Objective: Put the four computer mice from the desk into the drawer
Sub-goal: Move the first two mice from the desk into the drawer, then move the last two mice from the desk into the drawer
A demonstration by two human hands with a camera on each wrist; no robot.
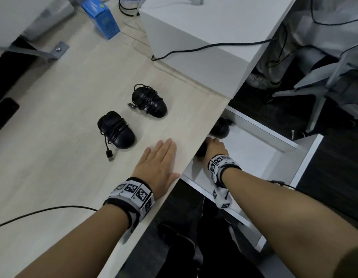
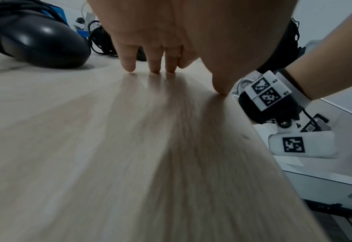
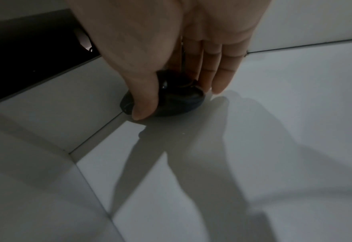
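Two black mice with cords wound round them lie on the pale wood desk point(image 1: 54, 137): a near mouse point(image 1: 116, 130) point(image 2: 36, 39) and a far mouse point(image 1: 149, 101) point(image 2: 102, 41). My left hand point(image 1: 160, 157) point(image 2: 171, 65) lies flat on the desk by its edge, fingers straight, holding nothing. The white drawer point(image 1: 264, 157) point(image 3: 254, 131) stands pulled out below the desk edge. One mouse point(image 1: 221, 127) lies in its far corner. My right hand point(image 1: 214, 147) point(image 3: 171, 91) reaches into the drawer and holds another black mouse point(image 1: 202, 151) point(image 3: 177, 101) against the drawer floor, thumb on one side, fingers on the other.
A white box point(image 1: 204, 37) with a black cable across it sits at the desk's far right. A blue carton point(image 1: 102, 17) stands at the back. A grey chair base point(image 1: 324, 77) and another person's foot point(image 1: 260, 79) are beyond the drawer. A thin cable point(image 1: 44, 211) trails from my left wrist.
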